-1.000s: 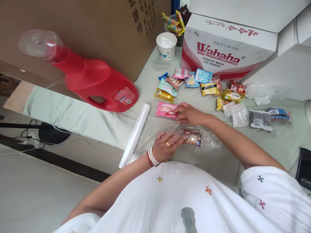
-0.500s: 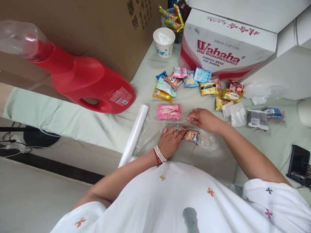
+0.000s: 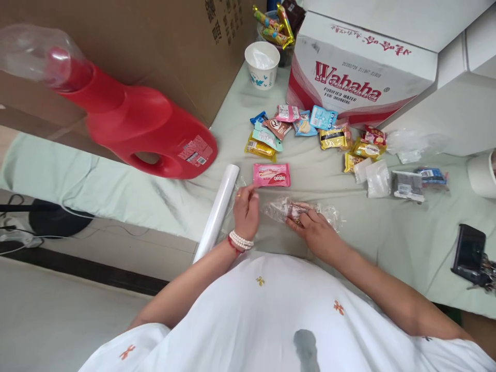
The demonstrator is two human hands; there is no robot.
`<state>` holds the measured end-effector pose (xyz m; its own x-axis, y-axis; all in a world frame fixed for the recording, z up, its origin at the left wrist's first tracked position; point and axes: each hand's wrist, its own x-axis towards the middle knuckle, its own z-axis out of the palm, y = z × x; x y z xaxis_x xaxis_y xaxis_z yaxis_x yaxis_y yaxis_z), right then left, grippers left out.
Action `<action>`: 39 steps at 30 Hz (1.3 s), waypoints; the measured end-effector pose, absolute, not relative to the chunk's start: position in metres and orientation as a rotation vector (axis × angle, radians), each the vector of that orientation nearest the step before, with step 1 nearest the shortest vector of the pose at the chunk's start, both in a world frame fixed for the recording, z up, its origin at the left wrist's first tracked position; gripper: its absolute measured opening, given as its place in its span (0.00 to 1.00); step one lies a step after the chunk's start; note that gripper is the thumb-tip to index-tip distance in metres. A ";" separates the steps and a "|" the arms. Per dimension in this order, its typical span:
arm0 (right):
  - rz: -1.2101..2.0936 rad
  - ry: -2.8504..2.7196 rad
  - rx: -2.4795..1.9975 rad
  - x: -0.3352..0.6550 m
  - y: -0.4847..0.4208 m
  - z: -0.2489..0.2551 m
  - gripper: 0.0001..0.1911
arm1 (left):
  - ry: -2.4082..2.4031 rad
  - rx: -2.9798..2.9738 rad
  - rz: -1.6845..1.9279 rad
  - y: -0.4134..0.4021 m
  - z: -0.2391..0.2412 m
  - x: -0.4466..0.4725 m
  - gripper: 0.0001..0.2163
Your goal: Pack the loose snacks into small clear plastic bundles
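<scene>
A snack packet wrapped in clear film (image 3: 295, 209) lies on the pale green cloth in front of me. My right hand (image 3: 315, 233) presses on its near edge with bent fingers. My left hand (image 3: 245, 209), with a ring and a bead bracelet, pinches the loose film beside the white roll of film (image 3: 217, 210). A pink nabati wafer pack (image 3: 272, 174) lies just beyond both hands.
Several small snack packs (image 3: 271, 135) lie further back, with more packs and small clear bags (image 3: 372, 160) to the right. A red detergent jug (image 3: 127, 126) lies at left, with a paper cup (image 3: 262, 64), a Wahaha box (image 3: 356, 77) and a brown carton (image 3: 163, 46) behind. A black device (image 3: 468, 253) sits at right.
My right hand came back from beyond the wrapped packet to its near side. My left hand moved left off the packet toward the roll, and the film is now gathered tighter around the snack.
</scene>
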<state>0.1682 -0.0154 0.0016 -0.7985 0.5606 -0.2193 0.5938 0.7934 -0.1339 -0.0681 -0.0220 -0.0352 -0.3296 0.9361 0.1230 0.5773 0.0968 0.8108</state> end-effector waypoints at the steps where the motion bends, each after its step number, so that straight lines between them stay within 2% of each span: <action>1: -0.288 2.823 0.927 0.168 -0.016 0.001 0.30 | 2.031 1.486 1.040 -0.017 -0.030 -0.066 0.17; 3: -0.293 2.843 0.955 0.169 -0.014 -0.001 0.28 | 2.044 1.657 0.690 -0.009 -0.017 -0.059 0.17; 5: -0.332 2.870 0.966 0.170 -0.011 -0.004 0.26 | 1.953 1.812 0.350 -0.009 -0.005 -0.053 0.12; 7: -0.394 2.901 0.967 0.171 -0.009 -0.007 0.26 | 1.857 1.812 0.222 -0.013 0.004 -0.050 0.07; 11: -0.522 2.936 0.984 0.173 -0.010 -0.014 0.23 | 1.593 1.318 0.443 -0.020 0.011 -0.035 0.08; 14: -0.694 2.984 0.994 0.182 -0.015 -0.016 0.20 | 1.403 1.024 0.569 -0.015 0.006 -0.014 0.13; 16: -0.930 3.046 0.953 0.195 -0.016 -0.015 0.22 | 1.429 1.163 0.588 -0.011 0.000 -0.001 0.16; 18: -1.075 3.082 1.189 0.211 -0.014 -0.017 0.22 | 1.545 1.472 0.551 -0.010 -0.005 0.008 0.15; 19: -1.028 3.057 1.462 0.219 -0.013 -0.019 0.21 | 1.613 1.617 0.504 -0.010 -0.007 0.011 0.15; 21: -0.722 2.847 2.063 0.232 -0.010 -0.026 0.21 | 1.778 1.796 0.385 -0.012 -0.007 0.013 0.16; 23: -0.482 2.649 2.305 0.241 -0.009 -0.034 0.22 | 1.941 1.869 0.298 -0.012 -0.005 0.013 0.22; 25: -0.486 2.624 2.334 0.242 -0.010 -0.038 0.14 | 2.017 1.904 0.242 -0.009 -0.004 0.012 0.27; 28: -0.674 2.660 2.408 0.228 -0.017 -0.029 0.09 | 1.949 1.898 0.195 -0.004 -0.005 0.011 0.22; 31: -0.819 2.752 2.179 0.197 -0.026 -0.011 0.11 | 1.830 1.786 0.249 0.000 -0.010 0.009 0.14; 34: -0.798 2.869 1.883 0.168 -0.033 -0.002 0.17 | 1.808 1.541 0.378 0.000 -0.015 0.007 0.09; 37: -0.806 2.967 1.801 0.158 -0.041 -0.004 0.22 | 1.709 1.194 0.685 -0.005 -0.012 0.007 0.13; 39: -0.842 2.983 1.909 0.161 -0.046 -0.008 0.26 | 1.512 1.052 0.840 -0.010 -0.002 0.010 0.18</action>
